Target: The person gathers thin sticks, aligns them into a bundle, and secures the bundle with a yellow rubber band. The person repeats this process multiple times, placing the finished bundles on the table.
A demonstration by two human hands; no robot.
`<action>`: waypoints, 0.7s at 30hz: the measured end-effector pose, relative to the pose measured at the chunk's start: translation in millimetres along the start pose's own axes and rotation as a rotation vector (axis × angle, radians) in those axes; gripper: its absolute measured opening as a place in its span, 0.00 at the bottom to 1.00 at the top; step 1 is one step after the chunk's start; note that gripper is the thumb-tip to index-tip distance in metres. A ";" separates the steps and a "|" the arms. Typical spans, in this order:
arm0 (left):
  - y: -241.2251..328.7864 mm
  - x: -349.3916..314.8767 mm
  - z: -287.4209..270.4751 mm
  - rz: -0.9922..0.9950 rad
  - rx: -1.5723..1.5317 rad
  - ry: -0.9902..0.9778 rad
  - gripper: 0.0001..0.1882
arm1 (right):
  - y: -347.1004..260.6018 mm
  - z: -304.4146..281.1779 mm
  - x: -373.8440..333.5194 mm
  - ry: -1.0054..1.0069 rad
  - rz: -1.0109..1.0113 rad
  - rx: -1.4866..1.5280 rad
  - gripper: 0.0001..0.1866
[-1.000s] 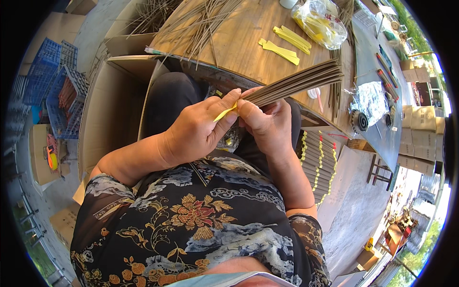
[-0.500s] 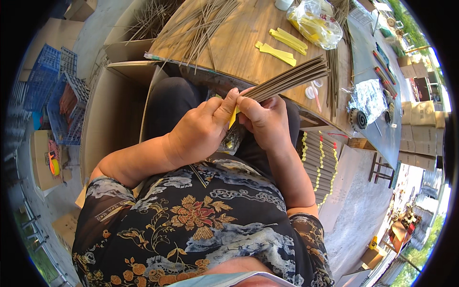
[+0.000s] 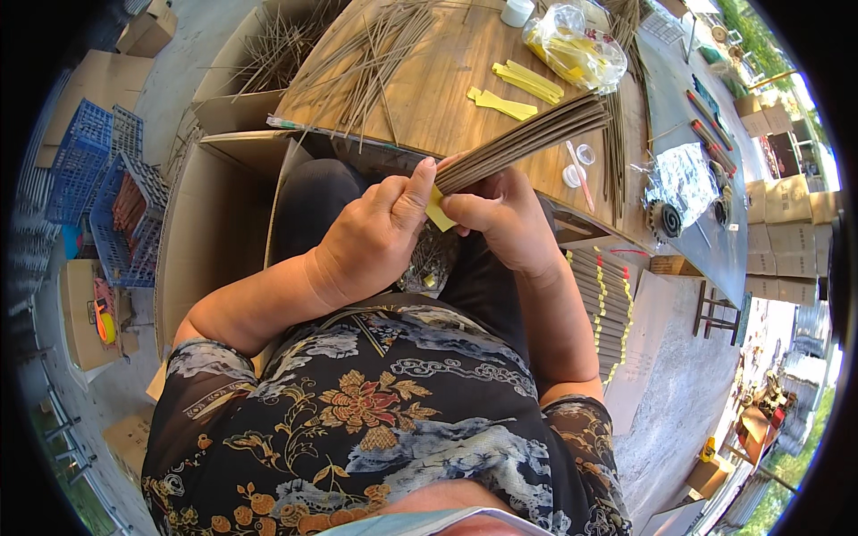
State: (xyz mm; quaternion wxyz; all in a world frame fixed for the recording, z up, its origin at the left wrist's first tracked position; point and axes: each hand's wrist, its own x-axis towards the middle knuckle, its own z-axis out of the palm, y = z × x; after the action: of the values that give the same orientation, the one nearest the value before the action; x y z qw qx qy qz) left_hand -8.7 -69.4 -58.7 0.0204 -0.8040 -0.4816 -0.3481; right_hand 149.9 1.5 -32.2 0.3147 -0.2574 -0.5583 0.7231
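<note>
A bundle of thin brown incense sticks [image 3: 536,134] slants up to the right over the table's near edge, its lower end between my hands. My left hand [image 3: 371,230] is closed at that end, thumb and fingertips pinching beside a yellow paper strip [image 3: 439,214]. My right hand [image 3: 509,219] wraps the bundle from below, its thumb pressing near the strip. The strip lies against the lower end of the sticks and hangs down between my thumbs. Some fingertips of both hands are hidden behind the bundle and the strip.
On the wooden table [image 3: 429,116] lie loose sticks [image 3: 375,67], yellow strips [image 3: 527,82] and a plastic bag of strips [image 3: 576,49]. Small round lids [image 3: 572,175] sit to the right. Left of my legs stands an open carton [image 3: 214,232]. Wrapped stick bundles [image 3: 585,299] lie at lower right.
More of the yellow strip shows between my hands, angled down to the right. My right thumb has come down onto it, and my right hand has shifted slightly lower.
</note>
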 end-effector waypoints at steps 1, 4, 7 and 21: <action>0.9 0.6 -1.1 -0.006 -0.002 -0.001 0.31 | 1.9 -1.5 0.2 -0.001 -0.005 0.023 0.16; 1.4 1.4 -1.9 -0.022 -0.042 0.002 0.31 | 0.4 2.9 0.6 -0.024 -0.049 -0.008 0.15; 2.0 1.8 -1.5 -0.055 -0.132 0.029 0.30 | -4.4 1.3 -0.5 -0.042 0.022 -0.107 0.15; -1.7 7.4 -22.3 -0.265 -0.750 -0.145 0.26 | -17.4 1.3 -3.2 -0.138 0.059 -0.048 0.14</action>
State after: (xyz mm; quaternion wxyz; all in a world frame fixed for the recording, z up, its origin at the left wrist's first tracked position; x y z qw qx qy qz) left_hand -19.9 -71.0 -38.1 -0.3533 -0.7091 -0.4208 -0.4418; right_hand 154.0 1.5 -15.0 0.2479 -0.2310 -0.5880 0.7344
